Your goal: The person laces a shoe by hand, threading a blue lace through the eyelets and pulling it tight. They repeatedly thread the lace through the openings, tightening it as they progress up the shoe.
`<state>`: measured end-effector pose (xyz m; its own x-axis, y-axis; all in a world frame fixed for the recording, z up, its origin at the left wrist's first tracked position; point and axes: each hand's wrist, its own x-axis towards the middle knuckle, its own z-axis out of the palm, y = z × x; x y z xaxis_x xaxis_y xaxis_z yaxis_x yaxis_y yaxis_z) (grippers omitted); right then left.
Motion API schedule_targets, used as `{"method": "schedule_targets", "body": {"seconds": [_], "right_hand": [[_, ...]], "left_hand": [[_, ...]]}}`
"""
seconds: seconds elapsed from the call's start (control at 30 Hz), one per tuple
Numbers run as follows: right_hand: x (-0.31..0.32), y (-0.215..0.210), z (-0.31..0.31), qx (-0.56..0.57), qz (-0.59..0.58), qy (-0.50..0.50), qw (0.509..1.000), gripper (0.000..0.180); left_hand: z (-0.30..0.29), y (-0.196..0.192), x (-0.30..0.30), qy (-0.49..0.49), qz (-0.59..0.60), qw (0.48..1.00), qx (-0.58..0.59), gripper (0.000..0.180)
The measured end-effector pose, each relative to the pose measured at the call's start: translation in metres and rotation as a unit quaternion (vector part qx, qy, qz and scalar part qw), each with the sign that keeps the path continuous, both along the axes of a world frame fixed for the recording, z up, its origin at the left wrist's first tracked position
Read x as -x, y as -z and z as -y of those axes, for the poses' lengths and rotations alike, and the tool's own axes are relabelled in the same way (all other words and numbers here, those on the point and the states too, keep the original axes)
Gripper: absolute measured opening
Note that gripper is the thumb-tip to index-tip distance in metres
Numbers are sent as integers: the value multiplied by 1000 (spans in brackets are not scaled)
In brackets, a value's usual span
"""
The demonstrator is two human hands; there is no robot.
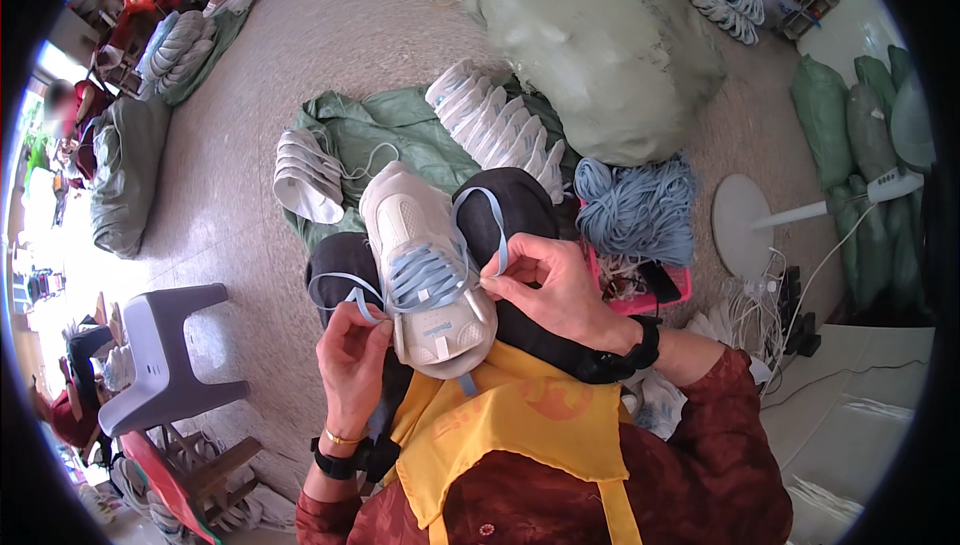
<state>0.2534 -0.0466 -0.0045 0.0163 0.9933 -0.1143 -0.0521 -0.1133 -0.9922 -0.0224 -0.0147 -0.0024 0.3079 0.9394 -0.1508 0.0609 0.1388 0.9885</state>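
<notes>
A white shoe upper [410, 207] rests on my lap between my knees, its tongue end toward me. Light-blue lace [424, 277] crosses its front in several rows, and a loose end runs out on each side. My left hand [352, 353] pinches the lace beside the upper's left edge. On the other side my right hand [548, 283] has thumb and fingertips closed on the lace near the eyelets, where it loops up over my dark trouser leg. A yellow apron [510, 410] lies under the upper's near end.
Stacked white uppers [495, 125] and a smaller stack [306, 177] lie on a green sheet [375, 120]. Blue laces [640, 207] are heaped over a pink basket [684, 285] at right. A large pale sack [600, 45] stands beyond; a grey stool [170, 355] is at left.
</notes>
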Motion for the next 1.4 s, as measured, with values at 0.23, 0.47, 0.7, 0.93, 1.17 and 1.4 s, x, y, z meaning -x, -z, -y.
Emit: {"method": "schedule_targets", "body": {"seconds": [0.23, 0.47, 0.7, 0.93, 1.17, 1.4], "right_hand": [[1, 6, -3, -4, -8, -1, 1000, 5], [1, -2, -5, -28, 31, 4, 999, 3], [2, -7, -9, -117, 111, 2, 987, 4], [-1, 8, -15, -19, -36, -27, 999, 5], [1, -4, -18, -53, 56, -34, 996, 11], [3, -6, -8, -148, 188, -2, 971, 18]], "left_hand": [[0, -2, -2, -11, -19, 1000, 13, 12], [1, -5, -4, -13, -19, 1000, 19, 12], [1, -2, -3, -11, -19, 1000, 3, 13], [0, -4, -5, -11, -22, 1000, 17, 13], [-3, 1, -1, -6, 7, 999, 31, 15], [3, 7, -6, -42, 22, 999, 23, 16]]}}
